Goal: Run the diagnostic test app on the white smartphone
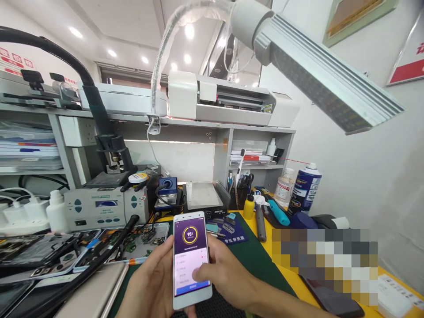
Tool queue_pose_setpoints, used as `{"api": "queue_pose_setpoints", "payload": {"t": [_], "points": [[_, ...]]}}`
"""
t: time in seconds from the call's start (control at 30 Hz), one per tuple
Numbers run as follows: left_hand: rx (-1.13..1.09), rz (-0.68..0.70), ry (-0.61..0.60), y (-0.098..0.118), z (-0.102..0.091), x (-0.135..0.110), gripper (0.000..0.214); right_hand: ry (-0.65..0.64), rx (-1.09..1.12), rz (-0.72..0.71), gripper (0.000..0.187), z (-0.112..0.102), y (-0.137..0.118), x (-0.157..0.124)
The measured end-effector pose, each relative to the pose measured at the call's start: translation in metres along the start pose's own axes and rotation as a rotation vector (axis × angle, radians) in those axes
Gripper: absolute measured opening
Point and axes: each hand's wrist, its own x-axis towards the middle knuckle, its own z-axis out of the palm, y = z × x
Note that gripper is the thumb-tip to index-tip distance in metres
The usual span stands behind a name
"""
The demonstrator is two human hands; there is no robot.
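A white smartphone (191, 260) stands upright in front of me, its lit screen showing a purple panel with "95" in a ring. My left hand (150, 282) grips it from the left side and from behind. My right hand (225, 276) lies against the phone's right edge, its thumb pressed on the lower part of the screen. Both hands hover over a dark green work mat (255, 260).
Opened phones and circuit boards (99, 247) lie at the left. Behind stand a soldering station (99, 207), a heating plate (203, 196), tools, a yellow bottle (248, 206) and a blue spray can (304, 187). A lamp head (327, 84) hangs overhead at the right.
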Motion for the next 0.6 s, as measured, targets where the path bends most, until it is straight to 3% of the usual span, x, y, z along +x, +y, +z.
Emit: {"api": "queue_pose_setpoints", "payload": {"t": [0.3, 0.6], "points": [[-0.005, -0.145, -0.017, 0.011, 0.006, -0.003, 0.066, 0.055, 0.189, 0.195, 0.046, -0.004, 0.006, 0.004], [0.103, -0.163, 0.003, 0.008, 0.001, -0.002, 0.067, -0.111, 0.379, 0.326, 0.047, -0.016, 0.012, 0.012]]}}
